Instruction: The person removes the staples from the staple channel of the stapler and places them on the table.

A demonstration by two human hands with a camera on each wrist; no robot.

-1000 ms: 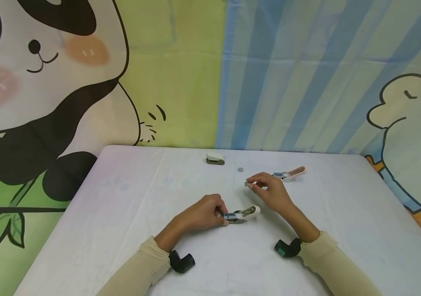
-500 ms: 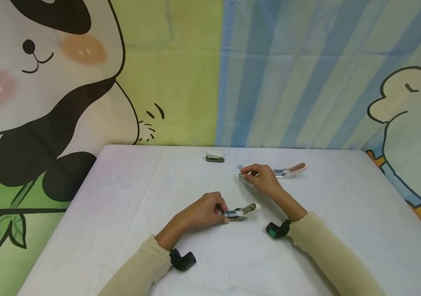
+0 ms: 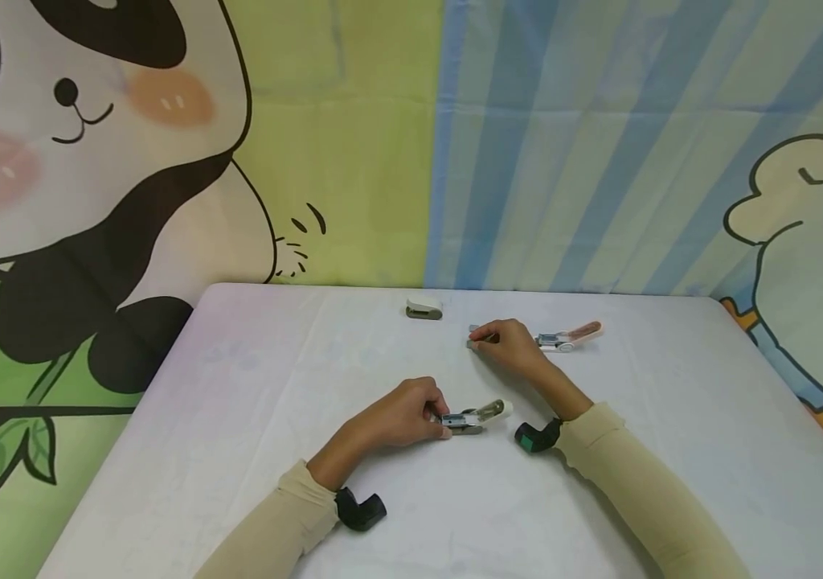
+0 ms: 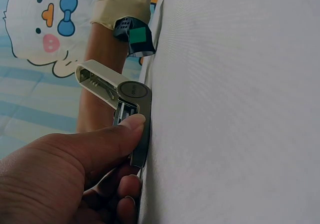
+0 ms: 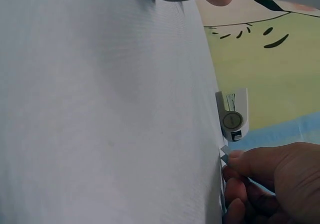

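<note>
My left hand [image 3: 406,414] grips a cream and grey-green stapler [image 3: 482,414] at its front end on the table. The stapler's top arm is swung up and back, exposing the metal staple channel [image 4: 125,110]; in the left wrist view the thumb presses beside that channel. Farther back, my right hand [image 3: 509,346] pinches a small grey strip of staples [image 3: 470,344] between thumb and fingers, low over the table. A second staple strip [image 3: 472,327] lies just behind those fingertips, partly covered by them in the head view.
A closed cream stapler [image 3: 423,309] stands near the table's back edge. To the right of my right hand lies a pink and white stapler [image 3: 569,336], also folded open. A patterned curtain [image 3: 563,145] hangs behind the white table [image 3: 238,354].
My right hand has moved back and slightly left with the staple strip, down near the other strip. The left hand keeps its hold on the opened stapler.
</note>
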